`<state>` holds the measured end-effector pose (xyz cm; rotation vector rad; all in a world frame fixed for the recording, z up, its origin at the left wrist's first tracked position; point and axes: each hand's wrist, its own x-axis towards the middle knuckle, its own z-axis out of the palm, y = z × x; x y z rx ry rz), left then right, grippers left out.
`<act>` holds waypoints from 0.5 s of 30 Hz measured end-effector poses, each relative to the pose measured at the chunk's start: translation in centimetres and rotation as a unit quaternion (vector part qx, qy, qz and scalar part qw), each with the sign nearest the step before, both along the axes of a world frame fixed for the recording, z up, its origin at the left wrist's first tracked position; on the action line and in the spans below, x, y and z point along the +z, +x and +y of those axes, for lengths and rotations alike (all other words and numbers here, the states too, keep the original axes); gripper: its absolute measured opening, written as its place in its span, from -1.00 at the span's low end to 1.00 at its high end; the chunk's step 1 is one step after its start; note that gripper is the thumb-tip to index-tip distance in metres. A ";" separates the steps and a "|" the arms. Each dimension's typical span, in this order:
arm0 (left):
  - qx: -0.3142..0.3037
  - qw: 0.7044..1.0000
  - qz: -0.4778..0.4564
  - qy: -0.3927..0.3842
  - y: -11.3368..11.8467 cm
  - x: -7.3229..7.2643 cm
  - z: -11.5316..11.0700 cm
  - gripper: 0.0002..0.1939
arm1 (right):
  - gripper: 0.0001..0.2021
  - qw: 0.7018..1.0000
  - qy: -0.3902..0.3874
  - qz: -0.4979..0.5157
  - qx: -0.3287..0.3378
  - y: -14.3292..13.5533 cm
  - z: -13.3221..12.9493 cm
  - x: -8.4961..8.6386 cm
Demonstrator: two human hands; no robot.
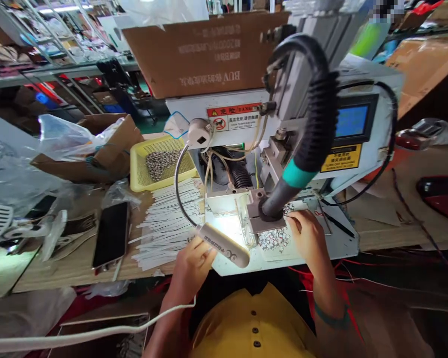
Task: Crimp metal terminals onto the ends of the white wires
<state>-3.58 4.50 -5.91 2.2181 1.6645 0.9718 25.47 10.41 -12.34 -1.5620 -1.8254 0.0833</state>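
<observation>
My left hand (197, 259) is closed beside the lit end of a white gooseneck lamp (224, 244), fingers pressed together; what they pinch is too small to make out. To its left lie many thin white strips (168, 223). My right hand (306, 233) is curled with thumb and fingertips together at the right side of the machine's metal head (263, 211), and anything between them is hidden. Below that head, a pile of small white and silver pieces (274, 240) rests on the machine's white plate (224, 266).
A yellow basket (136, 169) holding small metal parts stands behind the strips. A black phone (111, 233) lies at the left, near an open cardboard box (115, 149). A thick black hose (319, 114) rises over the machine. A black pen-like tool (338, 223) lies on the right.
</observation>
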 end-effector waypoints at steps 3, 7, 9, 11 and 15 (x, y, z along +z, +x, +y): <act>-0.011 1.000 0.007 -0.012 0.9 -0.6 -0.2 -0.66 | -0.80 1.000 0.021 -0.007 -0.003 -0.4 -0.2 -0.5; -0.020 1.000 0.008 -0.021 1.0 -0.8 -0.5 -0.65 | -0.79 0.999 0.040 0.002 -0.022 -0.7 -0.7 0.0; -0.021 0.999 0.009 -0.038 1.0 -1.0 -0.6 -0.66 | -0.80 0.998 0.051 0.014 -0.019 -1.1 -1.2 1.0; -0.023 0.998 0.008 -0.053 1.1 -1.5 -0.7 -0.68 | -0.82 0.998 0.043 0.048 -0.012 -2.0 -2.3 2.4; -0.029 0.998 -0.028 -0.050 1.9 -2.8 -0.7 -0.72 | -0.84 0.976 -0.096 0.159 0.117 -4.8 -5.2 5.1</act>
